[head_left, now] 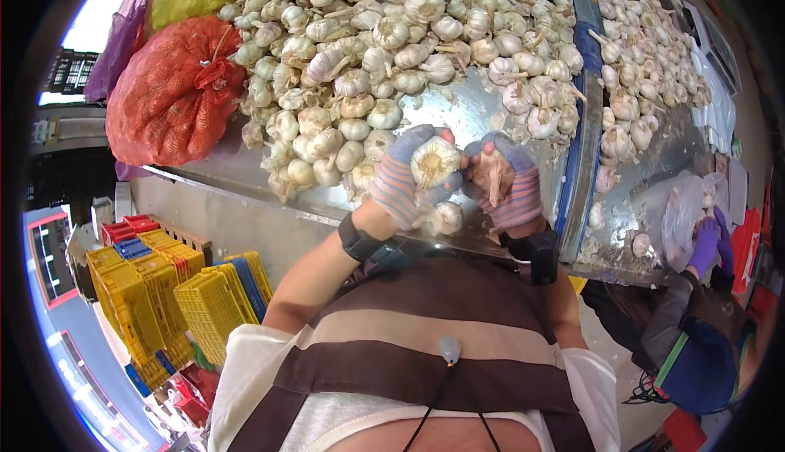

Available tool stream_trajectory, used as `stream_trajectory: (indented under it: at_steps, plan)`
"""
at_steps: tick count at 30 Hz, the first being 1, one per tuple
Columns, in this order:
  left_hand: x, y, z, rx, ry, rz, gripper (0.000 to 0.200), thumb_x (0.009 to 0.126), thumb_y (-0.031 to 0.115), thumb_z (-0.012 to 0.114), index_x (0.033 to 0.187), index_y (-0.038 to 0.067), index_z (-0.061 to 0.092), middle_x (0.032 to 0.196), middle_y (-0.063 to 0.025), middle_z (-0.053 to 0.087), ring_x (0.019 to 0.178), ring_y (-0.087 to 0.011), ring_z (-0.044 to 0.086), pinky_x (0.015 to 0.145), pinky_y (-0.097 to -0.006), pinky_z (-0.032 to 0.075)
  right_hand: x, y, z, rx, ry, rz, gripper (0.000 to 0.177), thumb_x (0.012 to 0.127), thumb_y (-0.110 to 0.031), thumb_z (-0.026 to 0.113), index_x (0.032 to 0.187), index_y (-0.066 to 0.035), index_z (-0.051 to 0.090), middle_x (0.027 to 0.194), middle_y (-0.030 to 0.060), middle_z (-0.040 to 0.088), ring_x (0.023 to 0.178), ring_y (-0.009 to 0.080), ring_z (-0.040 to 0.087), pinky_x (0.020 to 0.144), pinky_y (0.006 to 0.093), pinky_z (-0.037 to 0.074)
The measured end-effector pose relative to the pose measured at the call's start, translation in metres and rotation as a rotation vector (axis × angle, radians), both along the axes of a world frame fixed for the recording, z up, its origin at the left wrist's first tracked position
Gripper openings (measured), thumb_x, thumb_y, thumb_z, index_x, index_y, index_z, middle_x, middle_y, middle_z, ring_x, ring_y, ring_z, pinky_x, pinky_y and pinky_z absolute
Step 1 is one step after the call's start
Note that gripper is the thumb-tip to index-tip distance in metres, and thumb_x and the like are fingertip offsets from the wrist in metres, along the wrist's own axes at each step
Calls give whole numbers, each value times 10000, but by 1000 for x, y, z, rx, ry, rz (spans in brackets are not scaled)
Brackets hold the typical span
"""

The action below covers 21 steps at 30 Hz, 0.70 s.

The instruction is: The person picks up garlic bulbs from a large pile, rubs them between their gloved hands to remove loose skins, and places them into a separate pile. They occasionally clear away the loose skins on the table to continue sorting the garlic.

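Note:
Striped fingerless gloves cover both of my hands, close together over the near edge of the metal table (pixel 446 113). My left hand (pixel 401 178) is closed round a garlic bulb (pixel 436 163), its root side facing up. In my right hand (pixel 513 182) is a second garlic bulb (pixel 493 176), browner, with its dry stem pointing down. Below my left fingers another garlic bulb (pixel 446 218) rests on the metal. A large heap of garlic bulbs (pixel 352 84) spreads beyond and to the left of my hands.
A blue divider (pixel 582 117) separates a second garlic heap (pixel 625 68) on the right. There a co-worker's purple-gloved hands (pixel 710 243) are by a plastic bag (pixel 683 215). A red mesh sack (pixel 172 92) stands at left; yellow crates (pixel 208 305) are stacked on the floor.

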<state>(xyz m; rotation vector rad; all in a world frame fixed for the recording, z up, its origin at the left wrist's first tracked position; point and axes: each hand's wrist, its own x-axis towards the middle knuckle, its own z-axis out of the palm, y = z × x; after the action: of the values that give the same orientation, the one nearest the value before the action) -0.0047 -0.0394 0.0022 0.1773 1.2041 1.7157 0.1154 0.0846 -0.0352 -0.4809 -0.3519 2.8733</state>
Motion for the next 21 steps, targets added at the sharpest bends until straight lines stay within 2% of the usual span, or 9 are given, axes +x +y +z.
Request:
stream_trajectory:
  at_steps: [2,6,8,10,12,13,16,18,21]
  plan:
    - [-8,1,-8,228,-743,-83,313,888,353,449,944,58,538,792,-165,619,632,-229,588,496,-269,485,1,2,2,22,71,30,226,845,-267,576,938,-64,537,864,131,575,878,290,581,782,472,492]
    - [-9,10,-14,38,-799,-14,315,895,340,430,923,45,538,729,-143,601,611,-228,564,496,-266,464,0,12,0,417,-175,80,354,781,-240,667,1044,-44,535,914,134,584,937,262,573,813,425,483]
    - [-1,12,-35,-57,-6,-78,491,925,501,339,1064,63,512,878,-85,587,681,-155,597,451,-267,493,-1,4,15,1394,-228,62,547,699,-232,747,1148,-30,507,975,130,597,955,238,576,825,361,477]
    - [5,10,-93,95,1094,-42,574,888,560,424,1162,57,456,890,-47,554,690,-116,538,572,-228,453,1,0,4,1572,-217,38,657,641,-245,786,1188,-30,491,1050,127,592,969,228,574,830,326,470]
    - [2,11,-22,-261,324,-401,461,890,467,496,1112,63,500,865,-30,550,698,-132,520,616,-253,439,6,3,6,1471,-366,177,623,649,-233,774,1180,-54,503,1052,118,593,951,211,579,823,312,469]
    - [1,8,-24,-265,319,-399,461,890,467,496,1112,63,500,865,-30,550,698,-132,520,616,-253,439,12,5,-4,1489,-319,102,593,641,-212,772,1160,-75,520,1036,114,597,928,205,587,808,314,478]
    - [-10,0,-29,-43,759,-539,457,853,471,530,1010,43,566,810,-71,582,700,-198,561,628,-316,456,44,37,-12,1642,-557,-14,529,658,-206,743,1131,-96,532,991,107,607,861,207,600,767,318,497]
    - [-24,-9,-22,-538,1198,-883,479,814,484,564,957,28,588,822,-145,605,747,-273,590,658,-360,459,84,87,-20,1866,-787,-151,485,685,-220,707,1127,-117,535,979,100,609,845,219,602,752,314,500]
    - [-19,-20,-31,-748,1174,-1197,502,753,444,618,1033,35,538,944,-208,590,839,-347,596,721,-414,470,130,136,-4,1820,-1316,-74,521,743,-183,669,1219,-99,474,1056,121,579,868,239,595,766,331,495]
